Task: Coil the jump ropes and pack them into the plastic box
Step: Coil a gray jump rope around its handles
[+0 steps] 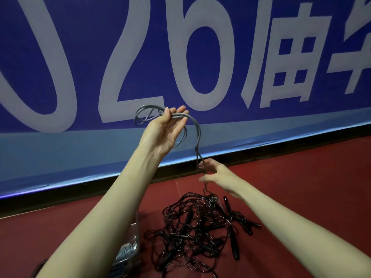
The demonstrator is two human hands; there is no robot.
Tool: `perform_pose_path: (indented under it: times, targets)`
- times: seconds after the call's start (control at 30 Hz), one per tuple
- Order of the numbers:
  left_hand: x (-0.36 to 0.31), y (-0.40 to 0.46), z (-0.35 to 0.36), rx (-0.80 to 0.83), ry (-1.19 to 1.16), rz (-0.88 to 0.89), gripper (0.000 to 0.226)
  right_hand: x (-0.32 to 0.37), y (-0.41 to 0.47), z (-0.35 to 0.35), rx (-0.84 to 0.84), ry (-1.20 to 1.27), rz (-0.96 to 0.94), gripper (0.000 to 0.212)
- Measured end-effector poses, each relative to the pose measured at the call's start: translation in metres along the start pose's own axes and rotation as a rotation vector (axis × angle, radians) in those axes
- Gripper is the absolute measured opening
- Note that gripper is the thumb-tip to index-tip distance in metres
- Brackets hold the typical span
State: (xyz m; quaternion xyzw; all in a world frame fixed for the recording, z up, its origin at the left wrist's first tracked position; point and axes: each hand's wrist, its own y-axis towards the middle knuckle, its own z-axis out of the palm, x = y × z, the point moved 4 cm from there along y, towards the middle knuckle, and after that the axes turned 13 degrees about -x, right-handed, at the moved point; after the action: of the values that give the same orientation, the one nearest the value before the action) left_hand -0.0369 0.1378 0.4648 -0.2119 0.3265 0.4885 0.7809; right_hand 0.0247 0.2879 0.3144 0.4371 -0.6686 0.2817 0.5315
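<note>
the left hand [163, 130] is up high at 12 o'clock, fingers curled around loops of a thin grey jump rope [197, 135]. the right hand [213, 175] pinches that rope lower down. a tangled pile of black jump ropes [192, 231] lies on the red floor [301, 187] at 6 o'clock. the clear plastic box [131, 245] sits at 7 o'clock.

1. Red floor [301, 177] carries everything.
2. Tangled pile of black jump ropes [196, 231] lies right on it.
3. Clear plastic box [130, 247] sits just left of the pile.
</note>
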Motion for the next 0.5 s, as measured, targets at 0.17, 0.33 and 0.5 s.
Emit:
perform_pose_path:
  times: [0.17,0.33,0.5]
  targets:
    - [-0.009,-0.006,0.006,0.01,-0.055,0.015,0.025,-0.011,0.005,0.013,-0.023,-0.12,-0.078,0.031]
    - [-0.014,-0.001,-0.012,-0.056,-0.155,0.011,0.024,-0.033,0.019,-0.007,-0.106,-0.368,-0.017,0.018]
    - [0.0,0.028,-0.064,-0.203,-0.154,0.035,0.025,-0.02,0.028,-0.044,-0.24,-0.201,-0.044,0.027]
